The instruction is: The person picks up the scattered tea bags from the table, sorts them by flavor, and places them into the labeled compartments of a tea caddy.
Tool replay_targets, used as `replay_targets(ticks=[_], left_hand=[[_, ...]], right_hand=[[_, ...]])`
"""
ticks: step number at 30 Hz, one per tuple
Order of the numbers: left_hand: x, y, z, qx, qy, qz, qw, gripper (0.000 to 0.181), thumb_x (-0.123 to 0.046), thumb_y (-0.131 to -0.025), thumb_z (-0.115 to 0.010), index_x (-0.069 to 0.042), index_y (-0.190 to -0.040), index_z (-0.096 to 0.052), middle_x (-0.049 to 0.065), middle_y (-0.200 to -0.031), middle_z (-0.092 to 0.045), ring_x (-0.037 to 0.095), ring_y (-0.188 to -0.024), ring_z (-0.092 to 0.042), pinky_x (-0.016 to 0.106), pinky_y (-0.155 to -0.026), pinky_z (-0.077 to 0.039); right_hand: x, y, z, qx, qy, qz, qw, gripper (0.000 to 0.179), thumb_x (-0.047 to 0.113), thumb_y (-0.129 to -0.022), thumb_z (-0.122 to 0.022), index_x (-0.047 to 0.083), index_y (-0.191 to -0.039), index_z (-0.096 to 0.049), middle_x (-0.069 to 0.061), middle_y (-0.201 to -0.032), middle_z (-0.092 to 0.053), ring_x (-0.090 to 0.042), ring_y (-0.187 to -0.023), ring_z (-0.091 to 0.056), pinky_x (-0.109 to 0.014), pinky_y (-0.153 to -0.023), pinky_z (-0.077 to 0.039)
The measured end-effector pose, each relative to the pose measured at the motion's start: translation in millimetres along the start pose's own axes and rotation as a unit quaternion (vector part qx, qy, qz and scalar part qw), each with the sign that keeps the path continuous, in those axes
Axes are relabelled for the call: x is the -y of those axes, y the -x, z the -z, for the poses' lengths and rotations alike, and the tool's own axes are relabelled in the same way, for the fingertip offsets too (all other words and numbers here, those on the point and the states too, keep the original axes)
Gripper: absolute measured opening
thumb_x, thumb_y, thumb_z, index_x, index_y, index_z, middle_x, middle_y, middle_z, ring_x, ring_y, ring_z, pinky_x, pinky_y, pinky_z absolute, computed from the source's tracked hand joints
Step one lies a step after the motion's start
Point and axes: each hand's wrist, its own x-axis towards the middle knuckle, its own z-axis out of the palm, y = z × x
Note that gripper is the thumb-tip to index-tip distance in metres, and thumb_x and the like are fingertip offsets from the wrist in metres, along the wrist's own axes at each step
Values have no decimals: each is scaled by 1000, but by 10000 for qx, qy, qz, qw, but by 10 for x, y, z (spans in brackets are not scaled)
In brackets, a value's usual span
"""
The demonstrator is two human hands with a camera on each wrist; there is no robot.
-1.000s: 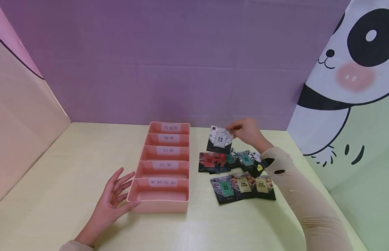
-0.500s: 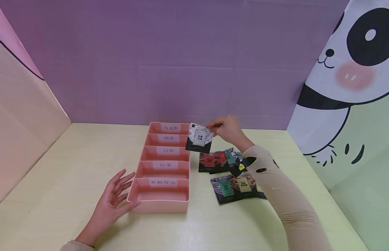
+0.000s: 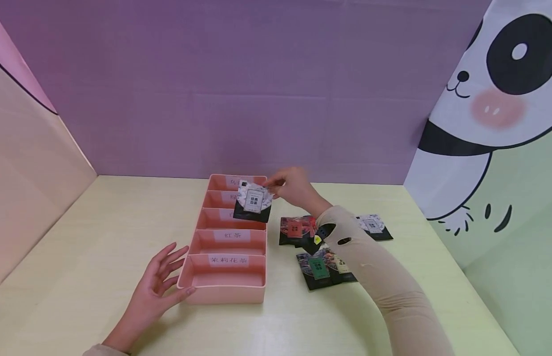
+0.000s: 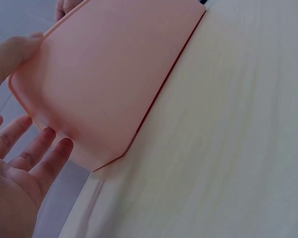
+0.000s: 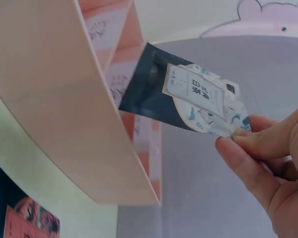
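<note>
My right hand point(image 3: 295, 188) pinches a corner of a black-and-white tea sachet point(image 3: 253, 201) between thumb and fingers. The sachet hangs tilted over the right side of a pink divided box point(image 3: 226, 295), overlapping the labelled middle compartment in the head view. In the right wrist view, the sachet's dark end point(image 5: 146, 84) lies across the box's rim, its white label facing the camera. My left hand point(image 3: 153, 287) is at the box's near left corner. Its thumb point(image 4: 20, 52) touches the rim, while the other fingers spread loosely along the side wall.
Right of the box lie red-label sachets point(image 3: 295, 229) and a row with a green-label sachet point(image 3: 318, 268), partly hidden by my right sleeve point(image 3: 369, 267). Another white sachet point(image 3: 374, 226) lies farther right. A purple backdrop point(image 3: 276, 89) stands behind the table.
My right hand has carried the white tea sachet leftward from above the sachet pile to over the box. My left hand stays at the box's corner.
</note>
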Motion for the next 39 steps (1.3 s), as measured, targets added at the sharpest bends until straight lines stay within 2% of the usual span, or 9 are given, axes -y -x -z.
replay_targets(ticks=[6, 9, 13, 16, 21, 26, 30, 35, 39], left_hand=[[1, -10, -2, 19, -35, 20, 10000, 92, 21, -78, -70, -7, -154, -26, -13, -143, -49, 0, -122, -52, 14, -93, -47], [10, -9, -1, 14, -37, 4, 10000, 92, 22, -78, -70, -6, -154, -26, -14, -142, -49, 0, -122, -52, 14, -92, -47], [-7, 6, -4, -58, -182, 192, 9996, 91, 18, -79, -71, -8, -154, -26, -16, -141, -49, -2, -121, -51, 13, -92, -46], [-21, 18, -4, -103, -268, 295, 9992, 90, 16, -80, -72, -10, -154, -26, -17, -141, -48, -3, -121, -51, 12, -92, -46], [-6, 23, 3, -108, -212, 194, 9995, 90, 19, -80, -71, -9, -154, -27, -16, -142, -48, -2, -121, -51, 12, -92, -45], [-1, 33, 6, -115, -190, 253, 9994, 89, 18, -81, -71, -10, -153, -27, -16, -142, -48, -2, -121, -51, 12, -92, -46], [-6, 35, 7, -115, -218, 264, 9993, 89, 17, -81, -71, -9, -153, -27, -16, -142, -48, -2, -121, -51, 12, -92, -46], [-11, 28, 8, -82, -107, 190, 9997, 87, 18, -81, -70, -8, -153, -29, -15, -143, -48, -1, -122, -51, 13, -92, -46], [-9, 29, 9, -74, -53, 153, 9998, 87, 19, -80, -70, -7, -152, -29, -15, -143, -48, 0, -122, -51, 14, -92, -47]], right_hand=[[88, -53, -169, 159, -71, 440, 9989, 19, -4, -89, -68, 3, -103, -79, -8, -95, -69, -19, -84, -64, -24, -69, -54], [117, -66, -253, 323, -376, 589, 9970, 19, -5, -89, -67, 2, -103, -78, -8, -98, -70, -19, -87, -64, -22, -73, -54], [170, -65, -346, 546, -570, 660, 9947, 18, -4, -90, -67, 2, -103, -78, -8, -99, -69, -18, -89, -62, -21, -73, -54], [213, -64, -414, 702, -386, 744, 9940, 16, -3, -90, -68, 3, -101, -78, -8, -99, -70, -17, -89, -61, -20, -72, -53], [236, -39, -547, 934, 33, 1039, 9902, 11, -1, -90, -70, 4, -96, -78, -7, -98, -70, -16, -85, -64, -18, -73, -53], [243, 36, -669, 896, 498, 1581, 9821, 9, -1, -89, -70, 4, -92, -77, -6, -92, -71, -16, -81, -62, -15, -70, -49], [265, 99, -735, 936, 640, 1889, 9754, 9, -1, -89, -70, 3, -96, -76, -7, -94, -71, -18, -86, -63, -15, -77, -50], [312, 140, -758, 1157, 806, 1912, 9714, 17, 2, -91, -71, 2, -108, -74, -8, -102, -73, -18, -94, -67, -18, -86, -52], [349, 161, -743, 1428, 1054, 1656, 9701, 23, 9, -93, -70, 5, -116, -72, -7, -111, -72, -16, -102, -67, -18, -92, -49]])
